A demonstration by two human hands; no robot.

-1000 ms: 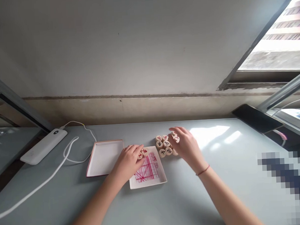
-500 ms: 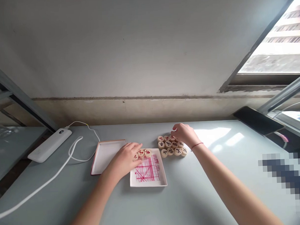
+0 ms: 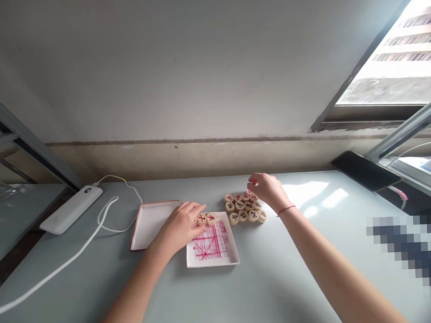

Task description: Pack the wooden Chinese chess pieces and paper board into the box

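Observation:
My left hand (image 3: 182,224) reaches over the back left of a shallow white box (image 3: 213,263), thumb and fingers closed around a row of round wooden Chinese chess pieces (image 3: 206,219) with red characters. Part of that row is hidden under the hand. A folded sheet with a red-lined board (image 3: 210,242) lies in the box. To the right, several stacked Chinese chess pieces (image 3: 242,208), red at the back and black in front, stand packed in rows. My right hand (image 3: 267,190), fingers curled in a pinch, is on a red-marked piece (image 3: 251,192) at the block's back right; the fingertips are partly hidden.
The box lid (image 3: 152,226) lies open side up at the left, partly behind my left hand. A white power bank (image 3: 72,209) and its white cable (image 3: 68,268) are farther left. A black phone (image 3: 366,170) rests at the back right. The wall (image 3: 212,85) rises behind the table.
My right hand has shifted slightly to the right and down along the back row, uncovering another red piece there. My left hand stays nearly in place; one fewer piece shows beside it.

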